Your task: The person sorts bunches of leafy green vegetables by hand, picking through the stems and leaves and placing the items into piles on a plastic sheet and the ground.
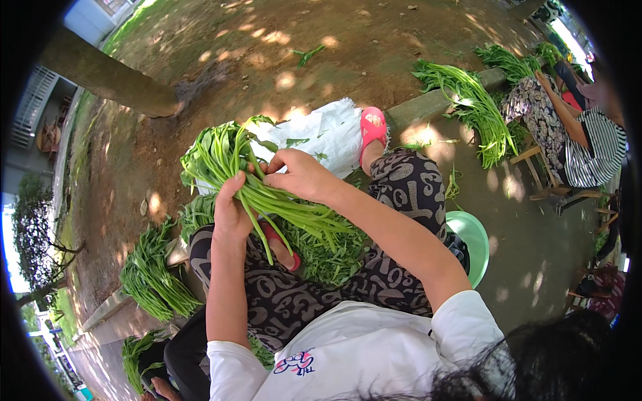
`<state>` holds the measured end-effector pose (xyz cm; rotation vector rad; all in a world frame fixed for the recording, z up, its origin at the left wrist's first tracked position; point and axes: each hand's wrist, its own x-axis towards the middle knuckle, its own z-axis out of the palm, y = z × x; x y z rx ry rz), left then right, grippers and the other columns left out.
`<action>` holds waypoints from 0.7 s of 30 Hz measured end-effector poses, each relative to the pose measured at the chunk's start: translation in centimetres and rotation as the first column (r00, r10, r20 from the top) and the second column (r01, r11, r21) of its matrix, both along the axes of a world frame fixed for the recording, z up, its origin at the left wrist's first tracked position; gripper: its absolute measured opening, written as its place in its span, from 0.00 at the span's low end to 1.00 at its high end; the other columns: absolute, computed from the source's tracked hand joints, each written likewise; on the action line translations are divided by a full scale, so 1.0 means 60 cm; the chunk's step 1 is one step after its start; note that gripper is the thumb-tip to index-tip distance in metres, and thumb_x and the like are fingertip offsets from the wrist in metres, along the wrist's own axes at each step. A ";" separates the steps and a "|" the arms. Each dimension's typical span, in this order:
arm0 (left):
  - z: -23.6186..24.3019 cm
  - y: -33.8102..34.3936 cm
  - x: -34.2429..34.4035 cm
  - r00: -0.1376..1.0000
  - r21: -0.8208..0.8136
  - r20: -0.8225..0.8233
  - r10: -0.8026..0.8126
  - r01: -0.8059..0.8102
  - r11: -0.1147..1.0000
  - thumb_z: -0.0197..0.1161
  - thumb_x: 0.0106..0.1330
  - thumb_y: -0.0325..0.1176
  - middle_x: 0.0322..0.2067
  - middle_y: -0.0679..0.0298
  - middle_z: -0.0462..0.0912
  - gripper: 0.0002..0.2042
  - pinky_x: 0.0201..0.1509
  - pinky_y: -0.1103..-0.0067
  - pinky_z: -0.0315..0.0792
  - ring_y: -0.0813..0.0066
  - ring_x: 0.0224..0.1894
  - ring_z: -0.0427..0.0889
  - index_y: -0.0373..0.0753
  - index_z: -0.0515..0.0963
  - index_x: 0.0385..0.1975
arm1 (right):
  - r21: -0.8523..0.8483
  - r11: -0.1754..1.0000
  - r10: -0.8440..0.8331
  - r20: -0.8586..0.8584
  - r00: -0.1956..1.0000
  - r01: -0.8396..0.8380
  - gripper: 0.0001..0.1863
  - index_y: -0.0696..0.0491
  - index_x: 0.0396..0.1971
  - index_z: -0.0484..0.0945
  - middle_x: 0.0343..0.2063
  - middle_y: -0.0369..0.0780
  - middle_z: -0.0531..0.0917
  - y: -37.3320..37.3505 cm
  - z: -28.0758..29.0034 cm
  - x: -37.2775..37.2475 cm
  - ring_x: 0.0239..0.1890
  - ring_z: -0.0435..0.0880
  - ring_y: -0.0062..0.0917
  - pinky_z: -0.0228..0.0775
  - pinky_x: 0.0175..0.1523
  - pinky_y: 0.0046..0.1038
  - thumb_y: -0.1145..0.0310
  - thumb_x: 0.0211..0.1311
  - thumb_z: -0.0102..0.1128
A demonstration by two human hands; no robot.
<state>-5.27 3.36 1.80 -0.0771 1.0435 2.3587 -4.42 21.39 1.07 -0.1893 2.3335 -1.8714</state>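
A bunch of long-stemmed leafy greens (287, 200) lies across my hands above my lap, leaves toward the upper left and stem ends toward the lower right. My left hand (231, 212) is wrapped round its near side, with the thumb up along the stems. From the right, my right hand (302, 175) reaches over the bunch. Its fingers are bent in and closed at the stems; whether they pinch a single stem or leaf is hidden. Below, loose cut greens (334, 260) cover the ground between my legs.
A white woven sack (328, 130) lies ahead, beside my pink sandal (373, 127). Right of my knee stands a pale green basin (477, 244). Greens are heaped at left (150, 274) and far right (478, 110), along a kerb. Another person (595, 147) sits at right; a tree trunk (114, 77) rises far left.
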 end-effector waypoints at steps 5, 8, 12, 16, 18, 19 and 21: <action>-0.007 0.002 -0.009 0.995 -0.073 -0.033 -0.092 0.089 0.993 0.63 0.57 0.37 0.47 0.53 0.76 0.15 0.56 0.68 0.72 0.61 0.49 0.77 0.35 0.74 0.41 | -0.229 0.973 0.067 0.168 0.983 -0.027 0.16 0.64 0.36 0.78 0.30 0.40 0.81 0.012 -0.017 0.003 0.34 0.79 0.21 0.71 0.41 0.24 0.66 0.56 0.64; -0.038 0.004 0.003 0.998 -0.095 -0.052 -0.036 0.031 0.995 0.65 0.54 0.37 0.50 0.53 0.75 0.17 0.59 0.67 0.70 0.60 0.52 0.74 0.35 0.74 0.40 | -0.324 0.945 0.101 0.185 0.978 -0.036 0.13 0.63 0.35 0.78 0.30 0.38 0.81 0.013 -0.038 0.012 0.33 0.78 0.20 0.70 0.39 0.23 0.67 0.58 0.62; -0.029 -0.001 0.008 0.992 0.039 -0.123 -0.019 0.024 0.999 0.64 0.54 0.34 0.58 0.49 0.69 0.16 0.65 0.59 0.62 0.53 0.61 0.66 0.34 0.75 0.41 | -0.241 0.971 0.014 0.120 0.993 0.016 0.13 0.62 0.36 0.76 0.28 0.37 0.80 0.021 -0.030 0.018 0.31 0.77 0.19 0.70 0.38 0.23 0.66 0.62 0.56; -0.017 -0.040 0.010 0.997 -0.012 -0.043 0.070 -0.071 0.997 0.61 0.60 0.34 0.40 0.56 0.80 0.11 0.55 0.65 0.72 0.59 0.45 0.79 0.38 0.74 0.39 | -0.057 0.998 -0.016 0.095 0.995 0.022 0.11 0.59 0.40 0.71 0.27 0.38 0.79 0.034 -0.026 0.014 0.31 0.76 0.19 0.69 0.37 0.23 0.66 0.67 0.48; -0.023 -0.044 0.002 0.989 0.000 -0.043 0.145 -0.145 0.989 0.61 0.61 0.34 0.33 0.61 0.79 0.09 0.51 0.65 0.73 0.64 0.39 0.79 0.39 0.73 0.38 | -0.063 0.998 0.007 0.065 0.998 -0.003 0.10 0.59 0.41 0.71 0.28 0.38 0.79 0.036 -0.021 0.016 0.31 0.76 0.20 0.69 0.38 0.24 0.67 0.67 0.48; -0.020 -0.042 -0.001 0.982 0.006 -0.042 0.183 -0.182 0.983 0.61 0.62 0.33 0.30 0.63 0.78 0.08 0.48 0.66 0.74 0.67 0.36 0.78 0.39 0.73 0.37 | -0.065 0.998 0.019 0.050 0.999 -0.015 0.10 0.59 0.41 0.71 0.28 0.38 0.79 0.035 -0.019 0.016 0.32 0.76 0.21 0.69 0.38 0.25 0.68 0.67 0.49; -0.018 -0.031 0.005 0.964 -0.138 0.002 0.265 -0.262 0.955 0.63 0.61 0.29 0.30 0.63 0.78 0.08 0.43 0.70 0.76 0.71 0.32 0.77 0.38 0.72 0.37 | -0.099 0.995 0.027 -0.061 0.998 -0.032 0.10 0.59 0.41 0.72 0.28 0.38 0.79 0.026 -0.022 0.021 0.32 0.77 0.23 0.70 0.40 0.25 0.69 0.66 0.51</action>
